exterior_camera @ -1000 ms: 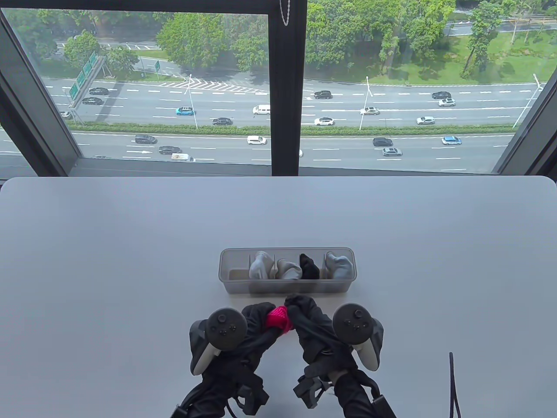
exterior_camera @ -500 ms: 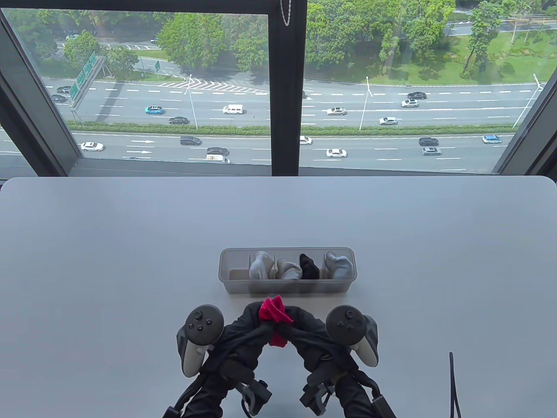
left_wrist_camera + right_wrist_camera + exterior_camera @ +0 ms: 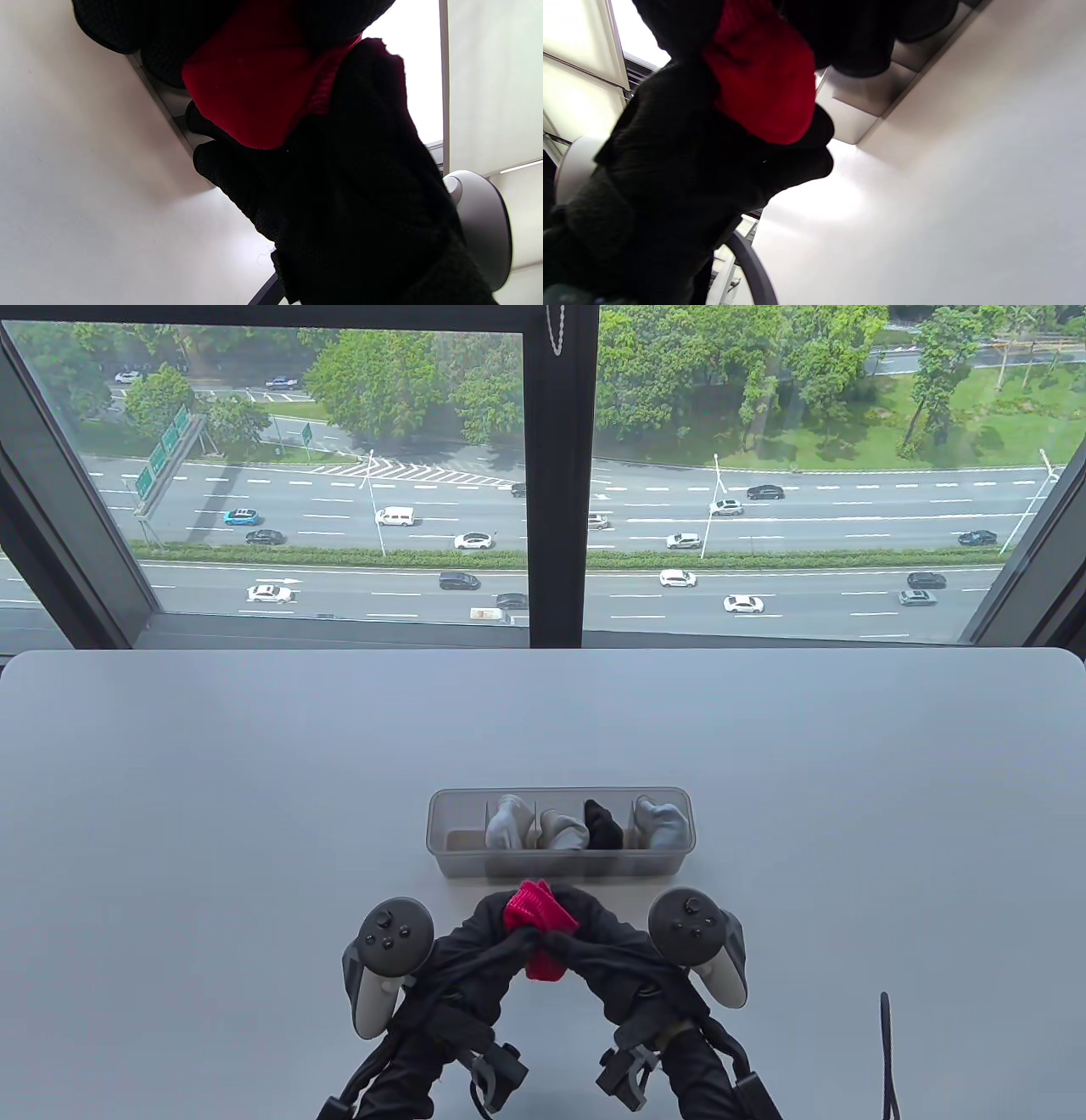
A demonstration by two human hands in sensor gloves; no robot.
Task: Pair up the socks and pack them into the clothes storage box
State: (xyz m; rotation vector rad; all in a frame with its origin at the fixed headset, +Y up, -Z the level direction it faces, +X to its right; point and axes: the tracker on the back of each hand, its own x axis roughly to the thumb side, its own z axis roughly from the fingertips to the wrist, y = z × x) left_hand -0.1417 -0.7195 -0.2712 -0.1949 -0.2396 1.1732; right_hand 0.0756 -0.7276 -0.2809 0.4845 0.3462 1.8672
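A bundled red sock pair (image 3: 537,918) is held between both gloved hands just in front of the clear storage box (image 3: 450,861). My left hand (image 3: 496,929) grips it from the left and my right hand (image 3: 594,929) from the right. In the left wrist view the red sock (image 3: 250,84) fills the top, wrapped by black fingers (image 3: 237,169). In the right wrist view the red sock (image 3: 763,84) sits under curled fingers (image 3: 797,161). The box holds grey sock bundles (image 3: 509,823) and a black one (image 3: 604,824); its leftmost compartment (image 3: 462,840) holds nothing.
The white table (image 3: 212,814) spreads wide around the box. A dark cord (image 3: 887,1052) lies near the front right edge. A window with a dark frame (image 3: 556,475) stands behind the table's far edge.
Both hands have worked the red sock into a taller bundle and shifted it slightly toward the box. The left tracker moved left and back, the right tracker stayed close.
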